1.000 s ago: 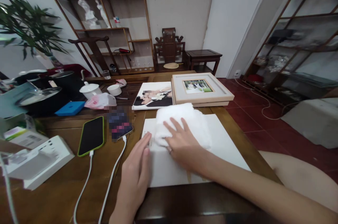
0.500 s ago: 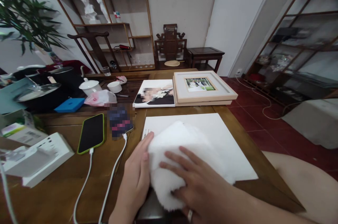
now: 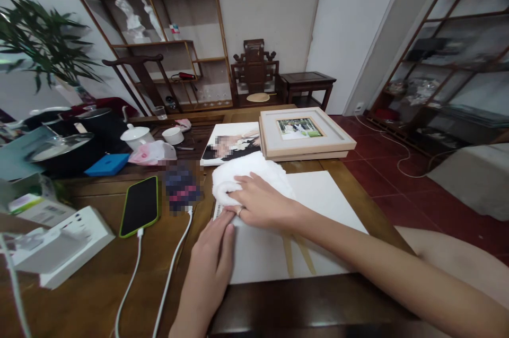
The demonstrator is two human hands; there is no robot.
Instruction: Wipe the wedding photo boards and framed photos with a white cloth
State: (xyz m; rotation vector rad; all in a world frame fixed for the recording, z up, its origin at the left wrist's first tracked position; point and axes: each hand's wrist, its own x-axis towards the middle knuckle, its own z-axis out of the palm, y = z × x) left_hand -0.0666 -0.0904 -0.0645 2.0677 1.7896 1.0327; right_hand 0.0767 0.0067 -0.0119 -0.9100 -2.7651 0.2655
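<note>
Head view shows the right hand on a fluffy, folded white towel, grip unclear, the left hand unclenched.

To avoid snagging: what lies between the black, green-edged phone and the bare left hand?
Head view: one thin white cable crosses brown wooden tabletop there.

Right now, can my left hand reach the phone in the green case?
Probably yes: the phone lies nearby, to the left of the left hand, and only a thin white cable seems to run between them.
</note>
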